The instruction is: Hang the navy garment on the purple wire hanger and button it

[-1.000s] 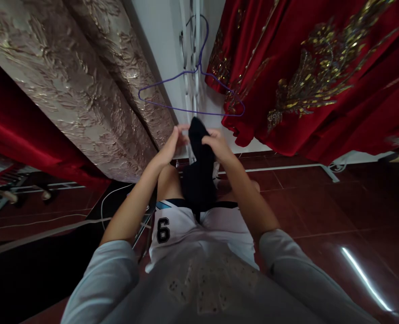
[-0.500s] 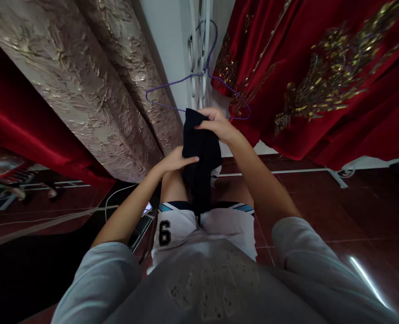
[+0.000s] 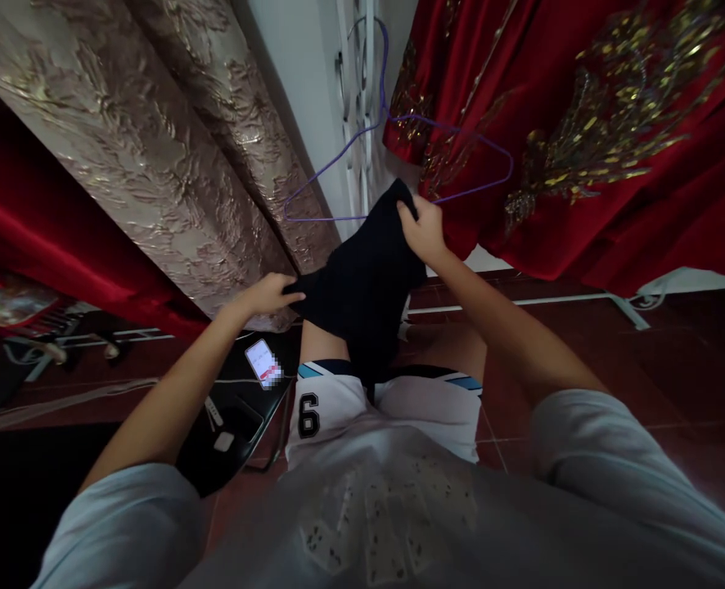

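A dark, nearly black garment (image 3: 362,278) is stretched between my two hands above my lap; its exact kind does not show. My left hand (image 3: 270,293) pinches one edge of it at the left, thumb on top. Higher and to the right, my right hand (image 3: 424,229) grips the upper corner, fingers closed on the cloth. Behind the garment hangs a purple wire hanger (image 3: 385,106), tilted, with its lower bar partly covered by cloth and my right hand. No garment is seen on the hanger.
Textured beige drapery (image 3: 172,164) hangs at the left, and red cloth with gold sequins (image 3: 614,237) at the right. A lit phone (image 3: 263,362) and a small white object (image 3: 223,442) lie on a black surface by my left arm. A white rack foot (image 3: 626,311) stands on red floor tiles.
My hands have moved apart, left hand leftward and right hand slightly right, spreading the bunched garment wider. The hanger has shifted right and tilted. The phone has come into fuller view.
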Demonstrator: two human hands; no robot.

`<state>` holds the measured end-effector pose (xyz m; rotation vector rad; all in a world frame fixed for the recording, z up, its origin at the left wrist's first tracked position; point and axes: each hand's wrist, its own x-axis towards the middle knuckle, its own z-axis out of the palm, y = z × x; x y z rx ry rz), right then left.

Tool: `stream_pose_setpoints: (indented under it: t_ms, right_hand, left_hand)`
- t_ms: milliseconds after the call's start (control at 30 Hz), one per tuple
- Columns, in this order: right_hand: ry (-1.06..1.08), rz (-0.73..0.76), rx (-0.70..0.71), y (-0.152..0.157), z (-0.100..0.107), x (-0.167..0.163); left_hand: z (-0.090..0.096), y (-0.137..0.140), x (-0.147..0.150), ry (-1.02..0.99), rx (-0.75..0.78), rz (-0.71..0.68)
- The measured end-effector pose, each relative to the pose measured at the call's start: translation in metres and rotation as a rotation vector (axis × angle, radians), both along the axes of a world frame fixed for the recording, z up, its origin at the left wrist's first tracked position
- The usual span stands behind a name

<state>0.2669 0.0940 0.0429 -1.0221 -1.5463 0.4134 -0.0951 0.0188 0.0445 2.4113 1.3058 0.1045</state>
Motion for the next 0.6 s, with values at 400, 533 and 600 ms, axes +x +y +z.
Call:
stream_pose_setpoints:
  t_ms: [400,533,600]
  right_hand:
    - [-0.053,0.049,0.025,-0.038,0.032,0.015]
    - [-0.121,0.049,0.066,-0.054,0.034,0.021]
    - [-0.161,-0.042,0.153,-0.059,0.041,0.038]
  left_hand:
    - [0.101,0.045,0.069,-0.407,0.673,0.042]
    - [0.103,0.052,0.082,-0.417,0.663,-0.019]
    - [0.104,0.056,0.077,-0.378,0.654,-0.015]
